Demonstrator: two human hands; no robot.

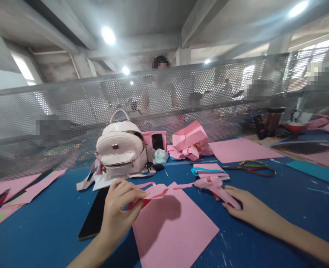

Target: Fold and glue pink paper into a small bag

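Between the thumb and fingers of my left hand (125, 201) is a folded piece of pink paper (156, 191), raised over a flat pink sheet (178, 227) and casting a shadow on it. My right hand (241, 201) is wrapped round the handle of a pink glue gun (213, 186), whose nozzle points left toward the folded paper. A narrow pink strip lies by the nozzle; whether they touch I cannot tell. Beneath my left wrist, a black tablet-like slab (93, 219) is partly hidden.
A cream backpack (122, 149) stands at the back left, beside crumpled pink paper (189, 141) and a phone (157, 141). Scissors (250, 167) lie behind my right hand. A perforated metal screen (83, 96) crosses the blue table (55, 208); a person (160, 93) is behind it.
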